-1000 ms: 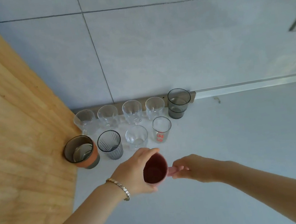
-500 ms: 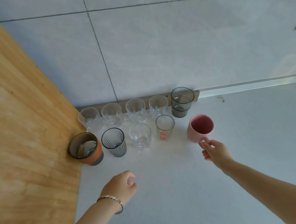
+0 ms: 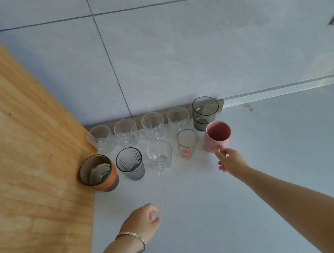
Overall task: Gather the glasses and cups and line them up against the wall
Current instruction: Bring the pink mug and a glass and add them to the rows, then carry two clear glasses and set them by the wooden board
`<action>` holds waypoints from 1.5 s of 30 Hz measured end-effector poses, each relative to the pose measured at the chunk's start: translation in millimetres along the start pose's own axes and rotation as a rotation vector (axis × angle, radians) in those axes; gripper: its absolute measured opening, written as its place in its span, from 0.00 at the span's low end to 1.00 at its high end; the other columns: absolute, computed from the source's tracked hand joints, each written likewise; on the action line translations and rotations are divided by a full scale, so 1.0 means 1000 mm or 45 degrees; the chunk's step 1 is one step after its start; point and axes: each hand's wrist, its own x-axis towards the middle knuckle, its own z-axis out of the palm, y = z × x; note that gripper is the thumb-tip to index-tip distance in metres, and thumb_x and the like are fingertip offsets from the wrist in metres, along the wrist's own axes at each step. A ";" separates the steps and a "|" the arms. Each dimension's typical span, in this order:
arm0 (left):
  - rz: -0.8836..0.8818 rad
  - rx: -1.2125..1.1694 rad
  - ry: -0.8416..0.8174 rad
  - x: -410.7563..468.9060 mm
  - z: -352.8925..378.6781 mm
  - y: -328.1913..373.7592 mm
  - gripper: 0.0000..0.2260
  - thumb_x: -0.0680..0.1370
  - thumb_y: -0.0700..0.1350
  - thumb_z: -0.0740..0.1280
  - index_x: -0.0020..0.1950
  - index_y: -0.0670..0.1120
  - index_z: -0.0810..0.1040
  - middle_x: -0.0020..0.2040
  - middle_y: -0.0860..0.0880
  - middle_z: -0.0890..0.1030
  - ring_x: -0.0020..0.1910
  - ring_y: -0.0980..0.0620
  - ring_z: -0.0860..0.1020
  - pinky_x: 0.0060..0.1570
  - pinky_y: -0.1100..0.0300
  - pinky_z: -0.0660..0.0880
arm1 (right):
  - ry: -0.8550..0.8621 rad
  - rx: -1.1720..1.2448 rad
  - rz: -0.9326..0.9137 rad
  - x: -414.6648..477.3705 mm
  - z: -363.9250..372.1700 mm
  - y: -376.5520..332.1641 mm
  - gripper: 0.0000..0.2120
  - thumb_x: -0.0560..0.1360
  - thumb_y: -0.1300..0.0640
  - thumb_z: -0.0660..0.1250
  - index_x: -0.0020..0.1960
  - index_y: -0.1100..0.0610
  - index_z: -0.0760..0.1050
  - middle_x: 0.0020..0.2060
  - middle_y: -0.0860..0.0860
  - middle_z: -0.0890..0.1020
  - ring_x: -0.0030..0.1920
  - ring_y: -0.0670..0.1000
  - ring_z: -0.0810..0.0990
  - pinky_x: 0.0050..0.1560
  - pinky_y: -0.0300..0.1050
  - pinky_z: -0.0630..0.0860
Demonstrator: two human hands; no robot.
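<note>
Head view: pink mug at right grip.

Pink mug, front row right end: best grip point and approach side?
Take the pink mug by its handle, which points toward the person, coming from the near side. The red-print glass stands close on its left, so a body grasp is tighter. The right hand is at the handle.

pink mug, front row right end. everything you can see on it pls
The pink mug looks like matte ceramic, pale pink outside and a deeper pink inside, and appears empty. It stands upright on the pale countertop at the right end of the front row, beside the red-printed glass and just in front of the smoky grey glass. Its handle points toward the camera, and the right hand has fingertips at the handle. Whether they grip it is unclear.
</note>
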 end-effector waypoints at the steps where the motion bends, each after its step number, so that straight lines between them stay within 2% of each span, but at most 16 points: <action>1: 0.004 0.020 -0.016 0.001 0.001 0.003 0.12 0.77 0.47 0.62 0.59 0.48 0.74 0.46 0.54 0.75 0.45 0.54 0.75 0.51 0.61 0.72 | -0.031 -0.073 -0.001 -0.002 -0.002 0.003 0.13 0.78 0.53 0.62 0.58 0.59 0.70 0.45 0.59 0.80 0.34 0.50 0.77 0.38 0.41 0.74; 4: 0.038 0.101 -0.054 0.006 0.003 0.020 0.12 0.77 0.47 0.62 0.60 0.48 0.74 0.46 0.54 0.75 0.46 0.54 0.75 0.52 0.61 0.72 | -0.201 -0.360 0.047 -0.012 -0.019 0.014 0.24 0.74 0.56 0.66 0.68 0.57 0.64 0.48 0.58 0.81 0.41 0.52 0.79 0.35 0.38 0.73; 7: 0.099 0.183 -0.091 0.011 0.010 0.054 0.13 0.77 0.47 0.61 0.60 0.48 0.74 0.47 0.54 0.74 0.49 0.53 0.76 0.55 0.60 0.73 | -0.426 -0.711 0.139 -0.029 -0.056 0.029 0.21 0.76 0.53 0.63 0.65 0.63 0.70 0.44 0.56 0.78 0.46 0.56 0.81 0.37 0.38 0.74; 9: 0.141 0.235 -0.127 0.015 0.020 0.086 0.13 0.77 0.47 0.61 0.61 0.48 0.74 0.48 0.54 0.74 0.49 0.53 0.75 0.56 0.60 0.72 | -0.487 -0.895 0.180 -0.046 -0.091 0.046 0.21 0.78 0.52 0.59 0.65 0.65 0.72 0.43 0.56 0.79 0.45 0.55 0.80 0.40 0.39 0.74; 10: 0.165 0.259 -0.144 0.017 0.027 0.104 0.13 0.77 0.47 0.62 0.61 0.48 0.74 0.48 0.53 0.75 0.49 0.53 0.75 0.56 0.61 0.72 | -0.463 -0.961 0.180 -0.055 -0.110 0.057 0.21 0.79 0.52 0.58 0.65 0.66 0.72 0.45 0.57 0.80 0.47 0.55 0.80 0.44 0.40 0.74; 12: 0.225 0.312 -0.176 0.018 0.046 0.146 0.13 0.76 0.46 0.62 0.60 0.47 0.74 0.51 0.51 0.77 0.51 0.51 0.76 0.56 0.61 0.72 | -0.359 -0.997 0.184 -0.072 -0.152 0.090 0.21 0.79 0.52 0.57 0.65 0.64 0.72 0.61 0.57 0.77 0.61 0.56 0.76 0.60 0.46 0.72; 15: 0.333 0.360 -0.220 0.009 0.085 0.221 0.10 0.76 0.44 0.62 0.57 0.47 0.75 0.56 0.48 0.79 0.48 0.51 0.74 0.54 0.61 0.71 | -0.233 -0.932 0.257 -0.105 -0.225 0.149 0.21 0.79 0.51 0.57 0.67 0.62 0.69 0.68 0.55 0.70 0.69 0.56 0.69 0.67 0.47 0.67; 21: 0.602 0.463 -0.279 -0.045 0.203 0.390 0.04 0.75 0.44 0.63 0.50 0.50 0.72 0.46 0.52 0.75 0.46 0.51 0.74 0.47 0.65 0.67 | -0.053 -0.704 0.490 -0.212 -0.393 0.293 0.21 0.81 0.52 0.54 0.68 0.64 0.68 0.68 0.56 0.70 0.68 0.56 0.70 0.65 0.46 0.67; 23: 0.699 0.495 -0.298 -0.067 0.246 0.444 0.08 0.75 0.44 0.63 0.53 0.48 0.75 0.46 0.51 0.75 0.46 0.51 0.74 0.47 0.64 0.67 | -0.013 -0.658 0.597 -0.248 -0.442 0.352 0.20 0.80 0.51 0.54 0.62 0.64 0.73 0.58 0.57 0.76 0.57 0.56 0.75 0.57 0.48 0.70; 25: 0.788 0.532 -0.323 -0.090 0.289 0.496 0.11 0.75 0.43 0.64 0.56 0.45 0.77 0.47 0.50 0.76 0.46 0.51 0.74 0.47 0.64 0.67 | 0.043 -0.619 0.726 -0.286 -0.487 0.404 0.16 0.78 0.52 0.55 0.46 0.63 0.74 0.41 0.55 0.75 0.42 0.54 0.73 0.44 0.46 0.70; 27: 0.867 0.578 -0.358 -0.113 0.328 0.544 0.11 0.75 0.43 0.65 0.56 0.44 0.78 0.47 0.48 0.77 0.47 0.50 0.75 0.47 0.65 0.67 | 0.173 -0.538 0.832 -0.327 -0.524 0.443 0.10 0.77 0.54 0.58 0.42 0.58 0.73 0.36 0.51 0.74 0.39 0.52 0.71 0.38 0.42 0.69; 29: 0.946 0.634 -0.394 -0.135 0.364 0.587 0.11 0.75 0.43 0.66 0.57 0.44 0.78 0.50 0.46 0.80 0.49 0.48 0.77 0.47 0.65 0.67 | 0.308 -0.399 0.889 -0.369 -0.553 0.472 0.11 0.77 0.56 0.60 0.54 0.59 0.77 0.48 0.54 0.80 0.46 0.53 0.73 0.43 0.41 0.71; 31: 1.018 0.679 -0.434 -0.158 0.397 0.626 0.11 0.75 0.43 0.66 0.57 0.44 0.78 0.53 0.44 0.81 0.48 0.49 0.76 0.49 0.65 0.68 | 0.423 -0.321 0.945 -0.407 -0.575 0.504 0.16 0.78 0.56 0.58 0.63 0.62 0.74 0.60 0.56 0.78 0.54 0.55 0.76 0.45 0.42 0.71; 36: 1.216 0.784 -0.564 -0.202 0.482 0.702 0.10 0.75 0.44 0.66 0.55 0.45 0.78 0.51 0.47 0.81 0.48 0.50 0.77 0.50 0.63 0.71 | 0.660 -0.103 1.159 -0.468 -0.605 0.587 0.16 0.77 0.54 0.60 0.62 0.56 0.74 0.62 0.53 0.77 0.62 0.55 0.75 0.56 0.41 0.70; 41: 1.434 0.894 -0.758 -0.249 0.577 0.768 0.15 0.75 0.47 0.66 0.62 0.46 0.74 0.60 0.47 0.78 0.50 0.51 0.76 0.54 0.62 0.71 | 0.716 0.077 1.311 -0.501 -0.629 0.642 0.16 0.78 0.54 0.60 0.63 0.57 0.74 0.63 0.54 0.77 0.63 0.55 0.74 0.59 0.42 0.70; 45: 1.527 0.858 -0.882 -0.298 0.649 0.813 0.28 0.73 0.50 0.69 0.71 0.48 0.64 0.69 0.47 0.70 0.65 0.48 0.73 0.63 0.57 0.70 | 0.769 0.243 1.403 -0.516 -0.647 0.673 0.16 0.78 0.54 0.60 0.63 0.59 0.73 0.62 0.55 0.77 0.62 0.55 0.76 0.56 0.42 0.70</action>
